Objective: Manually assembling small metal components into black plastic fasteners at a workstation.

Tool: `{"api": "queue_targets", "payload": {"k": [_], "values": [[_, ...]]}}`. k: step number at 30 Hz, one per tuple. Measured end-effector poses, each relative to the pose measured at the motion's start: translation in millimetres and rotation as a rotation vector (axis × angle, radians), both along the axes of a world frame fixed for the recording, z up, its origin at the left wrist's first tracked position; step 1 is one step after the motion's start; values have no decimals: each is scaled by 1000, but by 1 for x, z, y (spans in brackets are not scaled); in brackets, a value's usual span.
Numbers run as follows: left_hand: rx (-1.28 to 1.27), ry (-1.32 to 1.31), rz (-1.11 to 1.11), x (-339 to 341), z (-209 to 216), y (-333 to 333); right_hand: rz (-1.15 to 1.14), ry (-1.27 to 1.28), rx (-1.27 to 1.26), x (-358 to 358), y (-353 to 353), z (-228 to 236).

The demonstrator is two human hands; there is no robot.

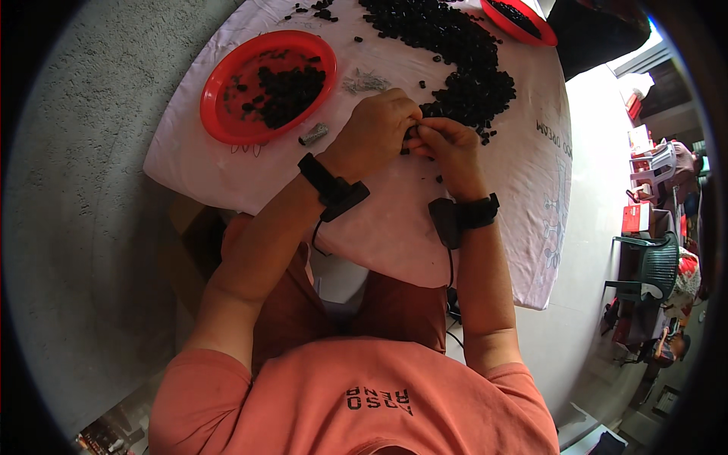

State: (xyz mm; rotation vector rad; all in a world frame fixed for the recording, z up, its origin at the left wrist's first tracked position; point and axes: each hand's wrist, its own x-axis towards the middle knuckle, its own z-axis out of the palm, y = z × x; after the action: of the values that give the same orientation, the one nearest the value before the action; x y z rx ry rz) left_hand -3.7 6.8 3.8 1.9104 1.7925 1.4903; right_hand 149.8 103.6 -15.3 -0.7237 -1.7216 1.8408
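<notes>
My left hand (377,127) and my right hand (453,148) meet above the cloth-covered table, fingertips pinched together. Between them a small black piece (412,133) shows only in part; its exact shape is hidden by the fingers. Just beyond my hands lies a large heap of small black pieces (470,87). Thin silvery pins or wires (366,81) are scattered in a loose bunch past my left hand. Beside my left wrist rests a short grey cylinder (312,134). A round red tray (214,114) at the left holds more black pieces (292,95).
A pale pink printed cloth (523,205) covers the table. Another red tray (551,36) with dark contents sits at the far right edge, near a dark-clothed person (599,34). Dark bands with small boxes (334,189) circle my wrists, trailing cables. Chairs (658,265) stand off to the right.
</notes>
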Motion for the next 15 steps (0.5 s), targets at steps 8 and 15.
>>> {"api": "queue_targets", "payload": {"k": [8, 15], "values": [[6, 94, -63, -6, 2, -1, 23, -3, -12, 0, -2, 2], [6, 5, -78, -4, 0, 0, 38, 15, -48, 4, 2, 2]]}}
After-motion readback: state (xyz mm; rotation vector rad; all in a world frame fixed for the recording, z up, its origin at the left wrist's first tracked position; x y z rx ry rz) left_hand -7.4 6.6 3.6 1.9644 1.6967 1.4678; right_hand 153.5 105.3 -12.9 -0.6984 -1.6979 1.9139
